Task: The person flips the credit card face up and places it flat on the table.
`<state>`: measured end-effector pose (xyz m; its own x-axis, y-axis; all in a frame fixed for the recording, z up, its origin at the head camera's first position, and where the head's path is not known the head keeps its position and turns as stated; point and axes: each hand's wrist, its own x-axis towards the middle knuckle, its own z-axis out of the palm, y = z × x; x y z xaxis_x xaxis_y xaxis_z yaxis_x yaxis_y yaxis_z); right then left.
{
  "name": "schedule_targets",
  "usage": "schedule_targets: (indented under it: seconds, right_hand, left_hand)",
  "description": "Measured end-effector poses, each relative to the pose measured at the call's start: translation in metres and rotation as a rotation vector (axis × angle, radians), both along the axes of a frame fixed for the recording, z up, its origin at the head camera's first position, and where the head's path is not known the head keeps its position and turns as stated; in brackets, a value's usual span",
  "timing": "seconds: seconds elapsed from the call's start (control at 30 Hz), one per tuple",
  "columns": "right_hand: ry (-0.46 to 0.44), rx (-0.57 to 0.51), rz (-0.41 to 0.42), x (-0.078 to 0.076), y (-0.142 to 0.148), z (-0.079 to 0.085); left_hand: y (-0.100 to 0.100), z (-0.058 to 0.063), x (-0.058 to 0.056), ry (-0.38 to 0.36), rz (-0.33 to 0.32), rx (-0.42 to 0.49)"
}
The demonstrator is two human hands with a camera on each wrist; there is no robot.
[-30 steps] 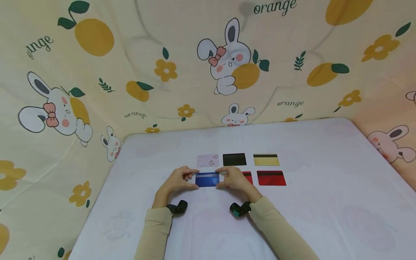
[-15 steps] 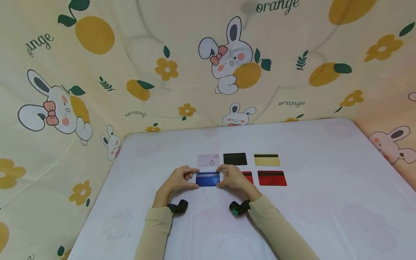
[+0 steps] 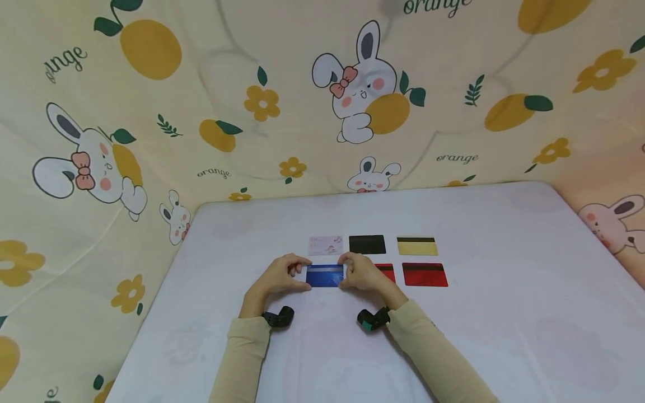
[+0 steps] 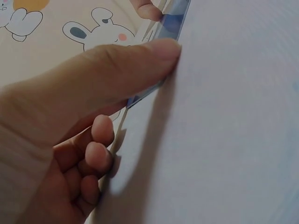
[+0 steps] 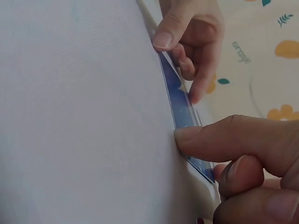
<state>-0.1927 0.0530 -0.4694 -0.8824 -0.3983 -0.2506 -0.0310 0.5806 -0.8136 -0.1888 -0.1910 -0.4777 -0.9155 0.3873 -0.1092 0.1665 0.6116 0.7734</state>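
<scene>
A blue card [image 3: 325, 276] with a pale stripe near its top edge lies flat on the white tablecloth between both hands. My left hand [image 3: 278, 275] holds its left end, thumb at the near corner and index finger at the far one. At the other end, my right hand [image 3: 367, 275] grips the right corners the same way. In the right wrist view, the right thumb covers part of the blue card [image 5: 182, 102]. A red card [image 3: 386, 272] beside the right hand is partly hidden by it.
Behind the blue card is a row with a pink patterned card [image 3: 325, 245], a black card [image 3: 367, 244] and a gold card [image 3: 417, 247]. Another red card [image 3: 425, 275] lies to the right. A printed cloth wall [image 3: 292, 129] borders the back of the table.
Both hands keep their hold on the blue card, which stays in place against the other cards. The head view has shifted slightly.
</scene>
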Motion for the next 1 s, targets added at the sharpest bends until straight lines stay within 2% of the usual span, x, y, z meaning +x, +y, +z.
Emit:
schedule_targets:
  seconds: [0.53, 0.77, 1.0]
  right_hand:
    - [0.012, -0.007, 0.003, 0.001, 0.001, -0.001]
    - [0.015, -0.014, 0.029, 0.001, 0.005, -0.002]
    - [0.014, -0.069, 0.062, -0.001, 0.012, 0.0]
  left_hand:
    - [0.005, 0.005, 0.004, -0.007, 0.024, -0.016]
    - [0.003, 0.003, 0.003, 0.032, 0.019, -0.002]
    - [-0.003, 0.001, 0.0, 0.054, 0.026, 0.045]
